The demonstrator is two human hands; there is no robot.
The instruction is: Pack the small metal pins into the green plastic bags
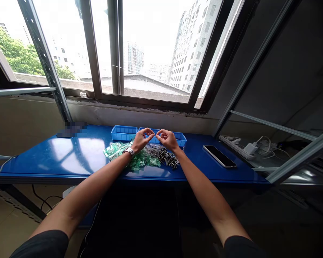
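My left hand [142, 139], with a metal watch on its wrist, is pinched closed above a heap of small green plastic bags [118, 148]. Close beside it, my right hand [167, 139] is also pinched, the fingertips of both hands nearly meeting. Whatever lies between the fingertips is too small to make out. Below my right hand is a loose pile of dark, thin metal pieces [168, 158], like screws or pins. Behind the hands are blue plastic trays, one at the left [124, 133] and more at the right [181, 138], partly hidden by the hands.
A phone [219, 156] lies on the right of the blue table [43, 157]. A dark, blurred object [71, 129] sits at the back left. Metal shelf posts stand at both sides. White chargers and cables [251, 148] lie beyond the table's right edge.
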